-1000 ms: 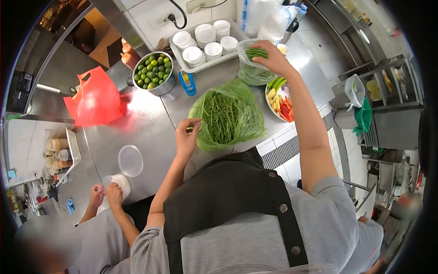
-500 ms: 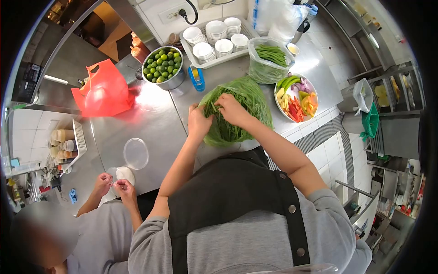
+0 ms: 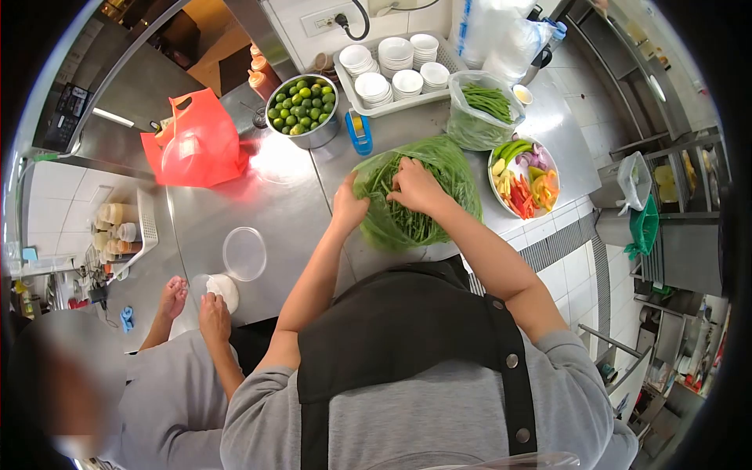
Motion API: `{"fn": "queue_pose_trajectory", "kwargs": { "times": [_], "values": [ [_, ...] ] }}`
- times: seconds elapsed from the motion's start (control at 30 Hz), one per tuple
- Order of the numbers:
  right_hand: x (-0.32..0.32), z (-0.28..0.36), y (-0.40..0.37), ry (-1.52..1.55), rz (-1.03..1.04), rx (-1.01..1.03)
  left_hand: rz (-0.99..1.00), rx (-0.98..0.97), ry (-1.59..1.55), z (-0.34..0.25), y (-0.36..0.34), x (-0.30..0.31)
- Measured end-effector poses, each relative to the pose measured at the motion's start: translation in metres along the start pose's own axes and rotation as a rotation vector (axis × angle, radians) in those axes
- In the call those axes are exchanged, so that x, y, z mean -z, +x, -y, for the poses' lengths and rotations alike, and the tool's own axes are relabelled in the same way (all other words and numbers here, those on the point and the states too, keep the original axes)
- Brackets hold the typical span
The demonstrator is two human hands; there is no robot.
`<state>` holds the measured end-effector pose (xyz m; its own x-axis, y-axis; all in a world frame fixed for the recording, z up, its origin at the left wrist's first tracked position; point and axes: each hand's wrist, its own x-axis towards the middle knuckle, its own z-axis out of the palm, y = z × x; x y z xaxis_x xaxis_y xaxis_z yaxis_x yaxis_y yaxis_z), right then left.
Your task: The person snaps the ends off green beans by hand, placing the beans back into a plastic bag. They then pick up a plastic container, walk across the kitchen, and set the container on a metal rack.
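1. Both grips work at one bag: my left grip (image 3: 350,205) clenches the near-left edge of the bag (image 3: 464,182). My right grip (image 3: 415,186) curls down into the beans (image 3: 407,225); I cannot tell if it has closed on any.
2. I judge the step to be gathering a bunch from the open bag.
3. Lifting a bunch calls for fingers closing across the stalks, with the bag pinned.
4. Beans lie bagged mid-desk (image 3: 274,205), their long axis running from me toward the back wall.
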<state>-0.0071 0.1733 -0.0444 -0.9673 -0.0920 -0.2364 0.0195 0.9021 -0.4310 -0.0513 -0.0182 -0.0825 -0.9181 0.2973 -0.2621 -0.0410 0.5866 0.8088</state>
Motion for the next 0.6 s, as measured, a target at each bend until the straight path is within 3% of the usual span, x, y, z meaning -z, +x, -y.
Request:
{"fn": "queue_pose_trajectory", "kwargs": {
  "times": [0.1, 0.2, 0.4, 0.5, 0.6],
  "values": [
    [-0.019, -0.007, 0.013, 0.115, -0.236, 0.165, -0.028, -0.067, 0.010, 0.022, 0.009, -0.013],
    [-0.036, -0.011, 0.022, 0.191, -0.284, 0.312, 0.022, -0.084, -0.070, 0.001, -0.005, -0.008],
    [-0.017, -0.015, 0.010, 0.103, -0.259, 0.222, 0.115, -0.128, -0.288, 0.015, -0.005, -0.002],
    [0.006, -0.020, -0.020, 0.052, -0.303, 0.118, -0.014, -0.193, 0.056, -0.005, -0.022, 0.016],
    [0.008, -0.039, -0.040, 0.124, -0.352, 0.037, -0.095, -0.298, 0.175, 0.007, -0.028, 0.015]
  ]
}}
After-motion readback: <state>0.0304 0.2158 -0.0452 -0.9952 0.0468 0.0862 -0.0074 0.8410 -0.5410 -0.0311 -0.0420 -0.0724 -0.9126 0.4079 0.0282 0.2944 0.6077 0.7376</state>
